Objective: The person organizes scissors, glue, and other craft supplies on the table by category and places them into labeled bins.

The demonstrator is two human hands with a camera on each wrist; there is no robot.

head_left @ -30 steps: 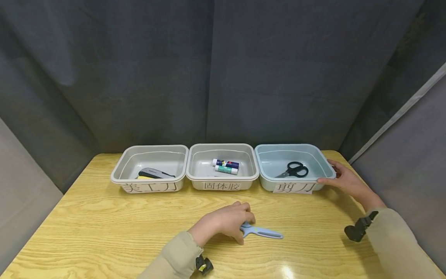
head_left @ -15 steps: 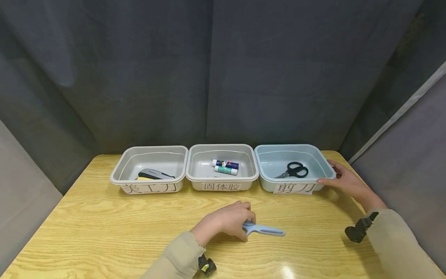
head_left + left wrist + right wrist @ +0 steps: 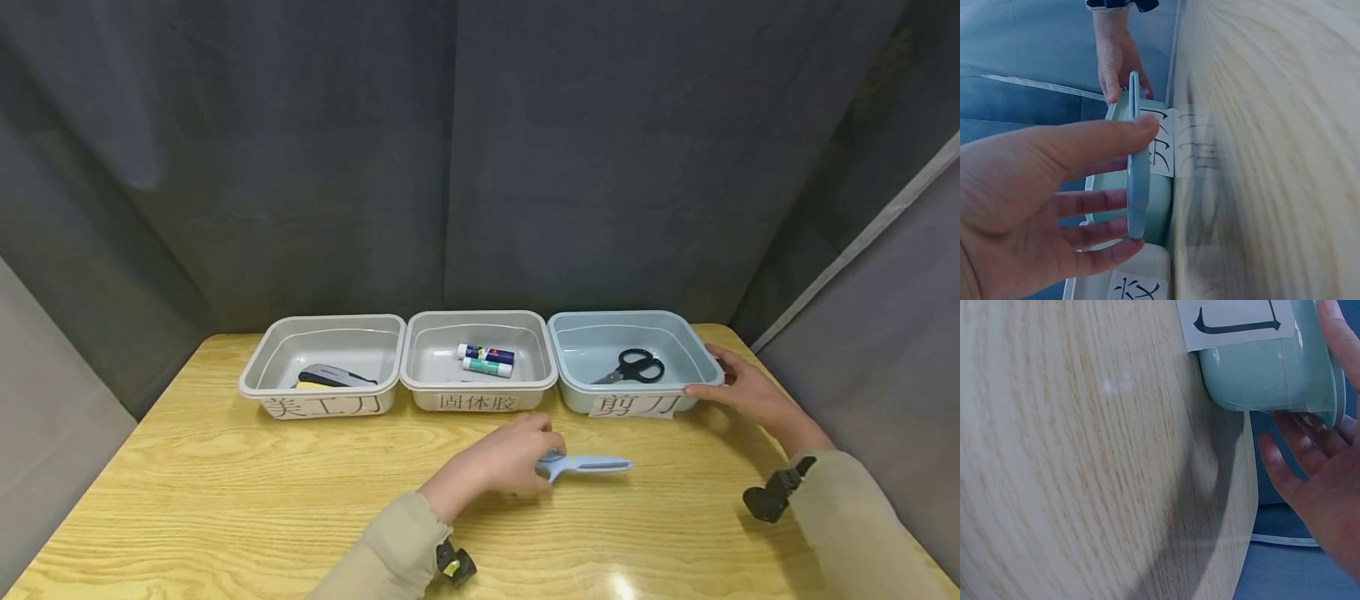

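Observation:
My left hand (image 3: 508, 460) pinches a pair of light blue scissors (image 3: 597, 464) between thumb and fingers, the blade end pointing right. In the left wrist view the scissors (image 3: 1139, 187) are held off the tabletop, thumb on one side and fingertips on the other. Over at the right, my right hand (image 3: 753, 400) holds the right end of a pale blue bin (image 3: 566, 379), thumb at its front corner. The right wrist view has its fingers beside and under the bin's rim (image 3: 1337, 394). Black-handled scissors (image 3: 637, 365) lie in this bin.
Two grey-white bins stand in a row left of the blue one. The middle bin (image 3: 420, 385) holds glue sticks (image 3: 487, 367); the left bin (image 3: 251, 385) holds utility knives (image 3: 333, 375). Each has a paper label. Dark curtains (image 3: 450, 167) hang behind the wooden table (image 3: 247, 500).
My left hand has taken hold of the light blue scissors and moved them up from the tabletop, forward and slightly right. The right hand stays at the blue bin.

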